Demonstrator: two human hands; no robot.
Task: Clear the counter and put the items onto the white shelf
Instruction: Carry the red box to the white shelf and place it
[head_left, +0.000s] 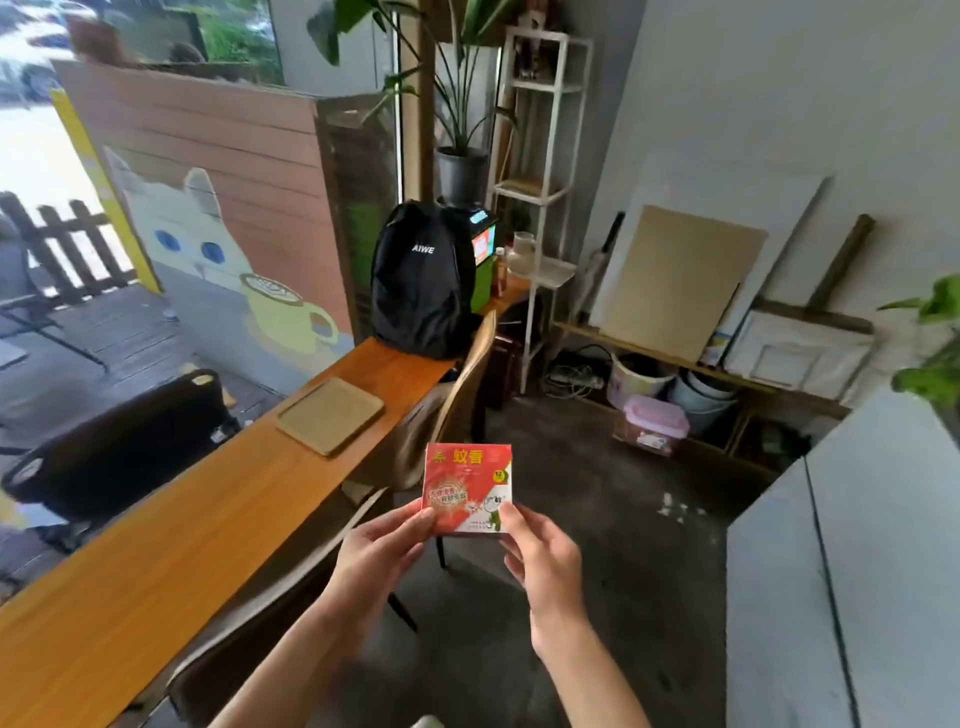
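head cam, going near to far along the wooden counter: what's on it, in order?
Along the counter: tan tray → black backpack → small screen device behind it. Held off the counter, in front of the camera: red box, gripped by left hand and right hand.

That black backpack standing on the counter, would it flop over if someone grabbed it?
Probably soft: the black backpack bulges unevenly, so it would likely sag when lifted. It stands upright near the counter edge, so a push might tip it.
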